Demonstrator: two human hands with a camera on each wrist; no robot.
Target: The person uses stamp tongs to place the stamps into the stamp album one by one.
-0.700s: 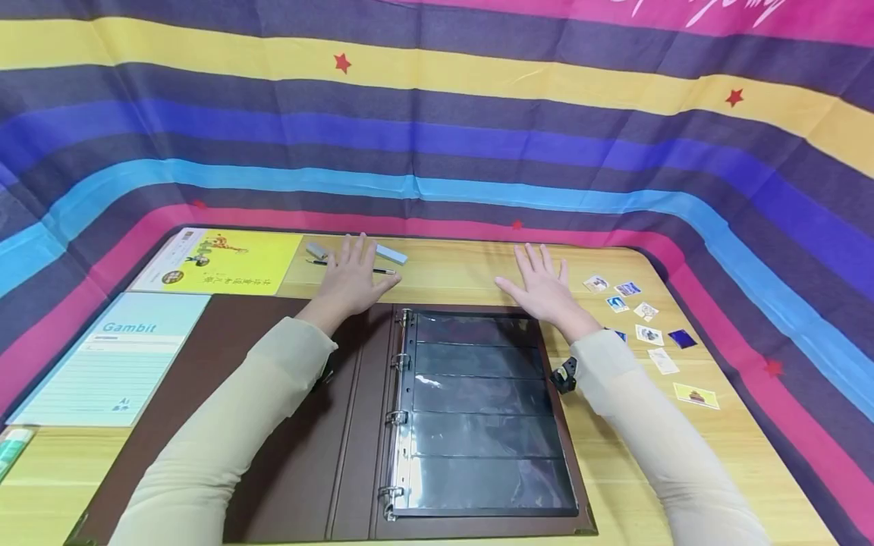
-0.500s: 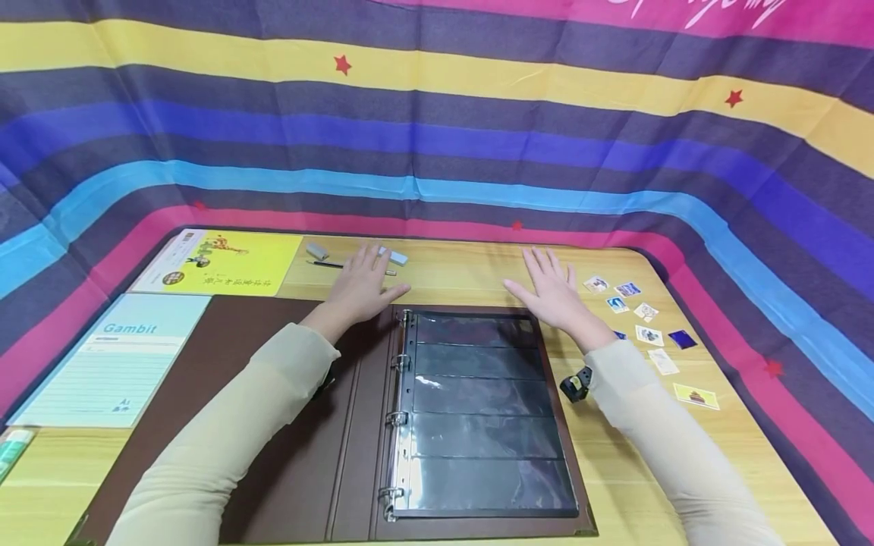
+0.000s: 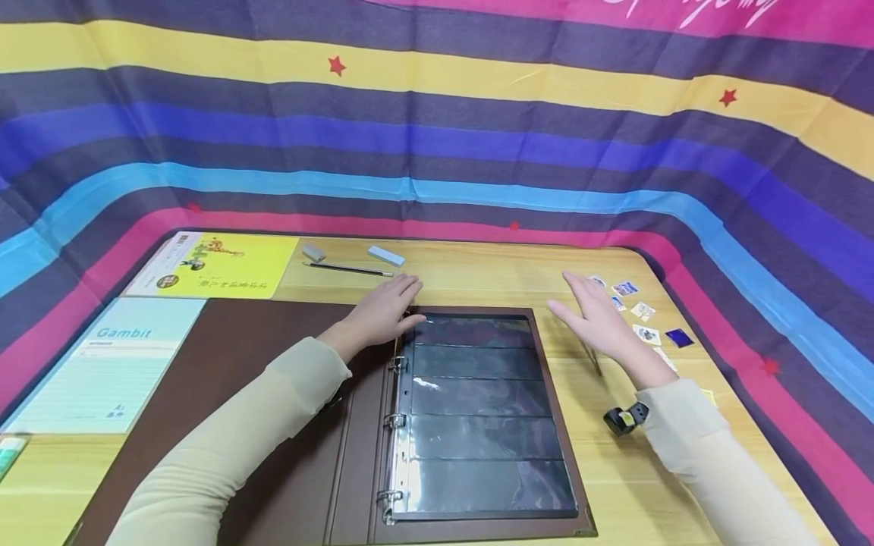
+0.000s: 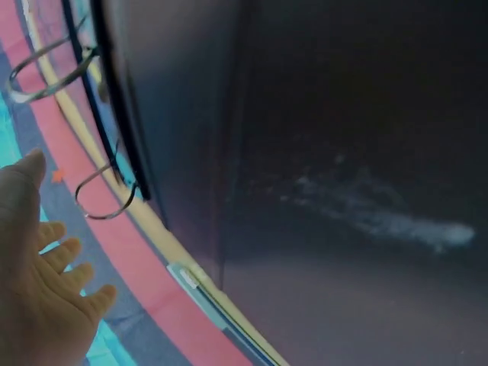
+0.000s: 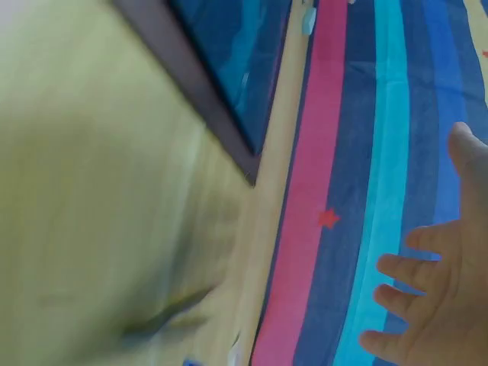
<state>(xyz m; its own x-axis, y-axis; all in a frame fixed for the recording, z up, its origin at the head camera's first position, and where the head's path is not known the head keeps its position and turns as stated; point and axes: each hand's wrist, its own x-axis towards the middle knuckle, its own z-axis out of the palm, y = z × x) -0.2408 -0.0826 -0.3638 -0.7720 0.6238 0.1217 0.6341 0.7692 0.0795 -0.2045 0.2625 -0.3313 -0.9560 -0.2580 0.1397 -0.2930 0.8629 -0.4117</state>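
Observation:
An open brown ring binder (image 3: 287, 364) lies on the table with a black pocket page (image 3: 485, 398) of clear strips on its metal rings (image 3: 394, 421). My left hand (image 3: 382, 311) hovers by the top of the rings, fingers extended and holding nothing; the rings (image 4: 107, 202) stand close to it in the left wrist view. To the binder's right, my right hand (image 3: 608, 326) is over the table with fingers straight and thumb apart. Below it shows a slim pointed tool (image 3: 592, 358), like tweezers, blurred in the right wrist view. Several small stamps (image 3: 646, 335) lie beyond that hand, some partly hidden.
A pale blue Gambit notebook (image 3: 130, 371) and a yellow booklet (image 3: 239, 265) lie at the left. A black pencil (image 3: 348, 268), a grey block (image 3: 312, 252) and a pale bar (image 3: 386, 255) lie at the back. A green-and-white tube (image 3: 10, 455) is at the left edge. Striped cloth (image 3: 437, 136) surrounds the table.
Both hands have drawn back toward the person and shifted right, the right one farther, toward the stamps. The pencil and pale bar are uncovered; the slim tool now shows under the right hand.

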